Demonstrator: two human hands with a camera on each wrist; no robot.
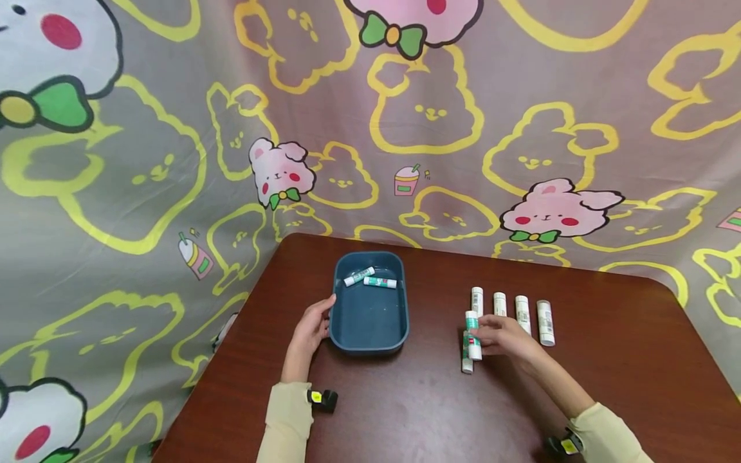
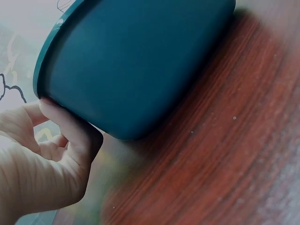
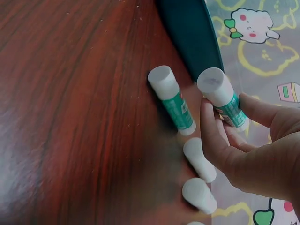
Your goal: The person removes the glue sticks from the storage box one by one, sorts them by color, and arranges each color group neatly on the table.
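My right hand [image 1: 507, 339] pinches a white and green glue stick [image 1: 473, 347] between thumb and fingers. In the right wrist view this held glue stick [image 3: 220, 91] is raised, its white end towards the camera. Another glue stick [image 1: 467, 366] lies just behind it on the table, partly hidden in the head view. My left hand [image 1: 312, 328] grips the left side of a dark blue plastic bin [image 1: 370, 350], fingertips at its rim [image 2: 42, 70]. Two glue sticks, one tilted [image 1: 359, 276] and one nearly level [image 1: 380, 282], lie inside at the bin's far end.
Several more glue sticks lie in a row beyond and right of my right hand, with one [image 1: 545, 323] at the right end. All this stands on a brown wooden table [image 1: 428, 411]. A patterned cloth [image 1: 440, 167] hangs behind and along the left.
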